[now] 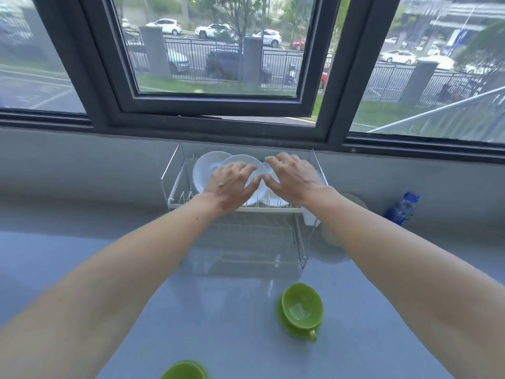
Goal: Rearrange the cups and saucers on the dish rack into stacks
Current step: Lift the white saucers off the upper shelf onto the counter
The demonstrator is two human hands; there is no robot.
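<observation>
A two-tier wire dish rack (175, 170) stands against the wall under the window. White saucers lean upright in its top tier: one at the left (205, 166), one in the middle (240, 161), and a third mostly hidden behind my right hand. My left hand (232, 186) rests over the middle saucer with fingers spread. My right hand (293, 177) reaches over the right saucer, fingers apart. Whether either hand grips a saucer is unclear. A green cup (302, 307) sits on a green saucer (284, 322) on the counter. Another green cup (184, 370) shows at the bottom edge.
The grey counter (82, 242) runs left and right of the rack. A blue-capped water bottle (401, 209) stands by the wall at the right. A round, pale object (332, 236) lies next to the rack's right side. The rack's lower tier looks bare.
</observation>
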